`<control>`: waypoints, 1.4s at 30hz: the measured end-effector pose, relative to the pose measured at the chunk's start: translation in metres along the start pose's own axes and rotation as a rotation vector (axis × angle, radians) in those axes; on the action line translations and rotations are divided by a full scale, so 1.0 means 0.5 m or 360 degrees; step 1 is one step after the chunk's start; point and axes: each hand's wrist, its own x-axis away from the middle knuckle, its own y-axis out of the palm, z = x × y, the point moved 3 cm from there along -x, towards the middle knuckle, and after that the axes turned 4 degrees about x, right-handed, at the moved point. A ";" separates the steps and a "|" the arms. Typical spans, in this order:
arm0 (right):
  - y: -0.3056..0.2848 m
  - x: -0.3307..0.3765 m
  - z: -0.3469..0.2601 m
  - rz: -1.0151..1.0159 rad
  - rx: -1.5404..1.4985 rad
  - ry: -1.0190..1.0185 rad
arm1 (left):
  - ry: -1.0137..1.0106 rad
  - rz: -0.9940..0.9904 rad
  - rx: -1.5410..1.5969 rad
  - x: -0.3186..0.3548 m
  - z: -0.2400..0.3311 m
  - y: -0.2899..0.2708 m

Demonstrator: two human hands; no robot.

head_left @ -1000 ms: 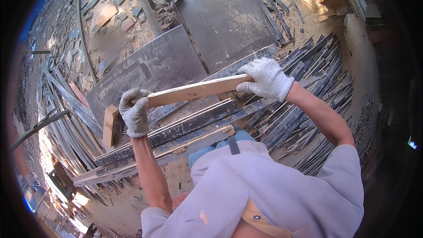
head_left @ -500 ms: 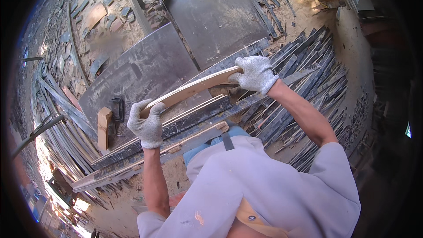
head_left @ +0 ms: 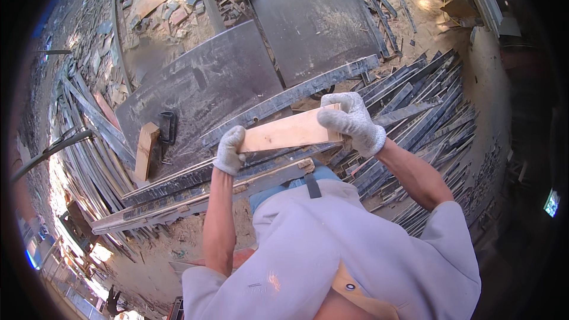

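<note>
Both of my gloved hands hold a pale wooden plank (head_left: 287,132) at chest height. My left hand (head_left: 229,149) grips its left end and my right hand (head_left: 351,121) grips its right end. The plank hangs over long dark metal-edged boards (head_left: 195,181) that lie across a dark grey sheet-metal table (head_left: 201,92). A short wooden block (head_left: 145,151) and a black clamp (head_left: 168,127) lie on the left part of that sheet.
A second dark sheet (head_left: 314,18) lies farther back. Piles of long dark strips spread at the right (head_left: 427,118) and at the left (head_left: 83,136). Sandy ground with scattered scraps (head_left: 160,6) lies beyond.
The plank has swung toward me and looks shorter. My left hand has moved right along it, away from the wooden block. My right hand stays on the right end.
</note>
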 end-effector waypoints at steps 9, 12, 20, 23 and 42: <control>-0.146 -0.103 0.013 0.0178 0.0718 0.0752 | -0.0134 0.0454 0.0436 -0.004 -0.008 0.032; -0.073 -0.126 -0.278 0.0297 0.0128 -0.0598 | 0.0364 0.0579 -0.0117 0.043 0.064 0.031; -0.049 -0.099 -0.001 -0.0940 0.2465 0.0085 | 0.0583 0.0307 -0.0807 0.108 0.181 0.140; -0.086 -0.036 0.070 -0.1150 0.2387 0.0358 | 0.0430 0.0497 -0.0729 0.053 0.086 0.021; -0.313 -0.173 0.406 -0.0014 0.2873 -0.0743 | 0.1589 0.0694 -0.2635 -0.017 0.086 -0.146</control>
